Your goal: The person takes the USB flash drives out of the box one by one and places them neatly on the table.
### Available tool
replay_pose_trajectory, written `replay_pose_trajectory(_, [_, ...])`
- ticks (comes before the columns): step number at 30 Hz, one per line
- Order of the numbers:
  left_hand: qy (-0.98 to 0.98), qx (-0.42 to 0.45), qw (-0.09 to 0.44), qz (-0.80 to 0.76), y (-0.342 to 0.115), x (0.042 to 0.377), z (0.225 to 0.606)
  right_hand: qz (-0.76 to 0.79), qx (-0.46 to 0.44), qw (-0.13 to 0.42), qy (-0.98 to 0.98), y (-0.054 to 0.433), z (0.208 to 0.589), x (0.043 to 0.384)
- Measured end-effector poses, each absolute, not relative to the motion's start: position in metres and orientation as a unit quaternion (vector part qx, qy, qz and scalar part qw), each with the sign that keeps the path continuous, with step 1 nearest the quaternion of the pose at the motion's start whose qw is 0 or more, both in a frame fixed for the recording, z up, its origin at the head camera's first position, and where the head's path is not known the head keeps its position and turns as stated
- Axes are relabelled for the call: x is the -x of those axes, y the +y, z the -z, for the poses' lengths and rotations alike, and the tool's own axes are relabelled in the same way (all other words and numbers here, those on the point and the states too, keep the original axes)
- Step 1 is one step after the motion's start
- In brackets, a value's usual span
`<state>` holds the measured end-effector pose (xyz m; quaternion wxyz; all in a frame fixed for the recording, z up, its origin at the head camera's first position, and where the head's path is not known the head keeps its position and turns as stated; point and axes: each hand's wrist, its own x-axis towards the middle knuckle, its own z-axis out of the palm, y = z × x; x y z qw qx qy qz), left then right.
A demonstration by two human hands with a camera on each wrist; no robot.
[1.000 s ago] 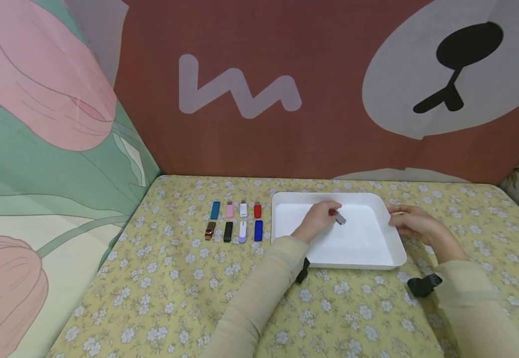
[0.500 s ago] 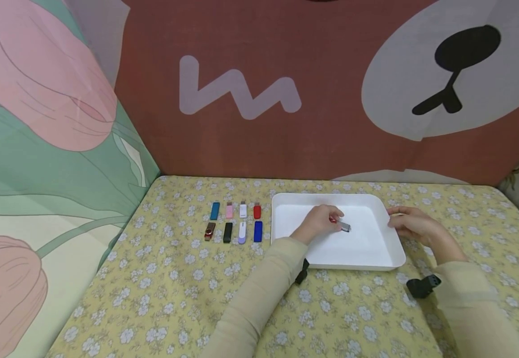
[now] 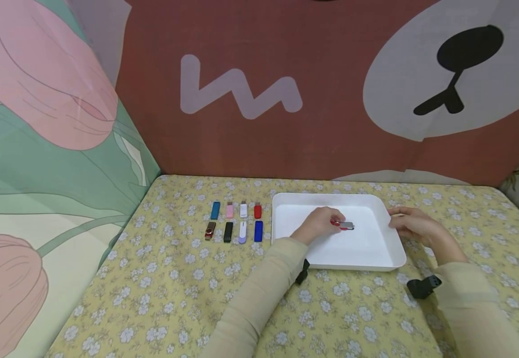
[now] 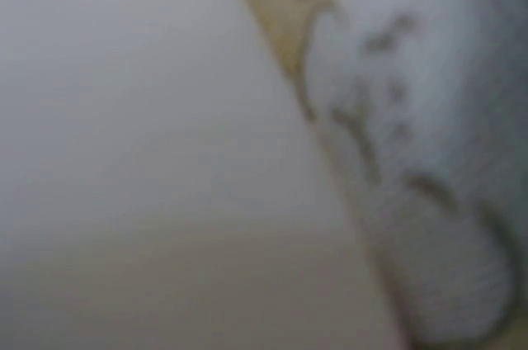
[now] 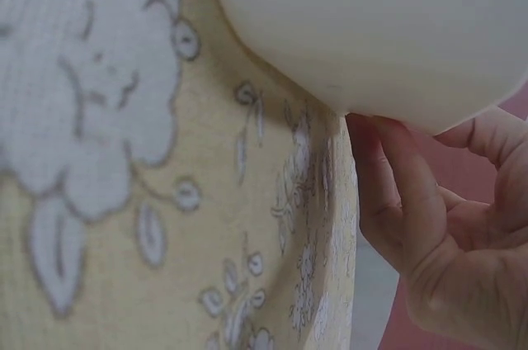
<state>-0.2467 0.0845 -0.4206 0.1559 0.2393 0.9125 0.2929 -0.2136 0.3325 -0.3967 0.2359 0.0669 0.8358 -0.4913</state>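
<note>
My left hand (image 3: 319, 223) is over the white tray (image 3: 349, 253), pinching a red and silver USB flash drive (image 3: 346, 225). The drive's silver end points right; its red part is partly hidden by the fingers. At the tray's right side, my right hand (image 3: 418, 228) holds the wall with bent fingers. In the right wrist view, the right hand's fingers (image 5: 417, 193) meet the outside of the tray (image 5: 371, 36), and some fingertips are hidden behind it. Only a blurred pale surface and the flowered cloth (image 4: 280, 3) appear in the left wrist view.
Left of the tray, several USB flash drives lie in two rows, among them a teal one (image 3: 215, 210), a red one (image 3: 257, 211), a black one (image 3: 228, 232) and a blue one (image 3: 258, 231). A yellow flowered cloth (image 3: 174, 298) covers the table. Printed fabric hangs behind.
The flash drive in my left hand has turned from pointing down and right to lying nearly level, and more of it shows. The left hand has dropped slightly; the right hand stays at the tray.
</note>
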Motion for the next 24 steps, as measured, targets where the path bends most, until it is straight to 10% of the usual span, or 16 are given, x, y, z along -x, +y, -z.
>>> replay_pose_trajectory(24, [0.901,-0.193,0.147,-0.359,0.0875,0.2467,0.4196,0.488,-0.066,0.239,0.837,0.3345,0.3988,0.2143])
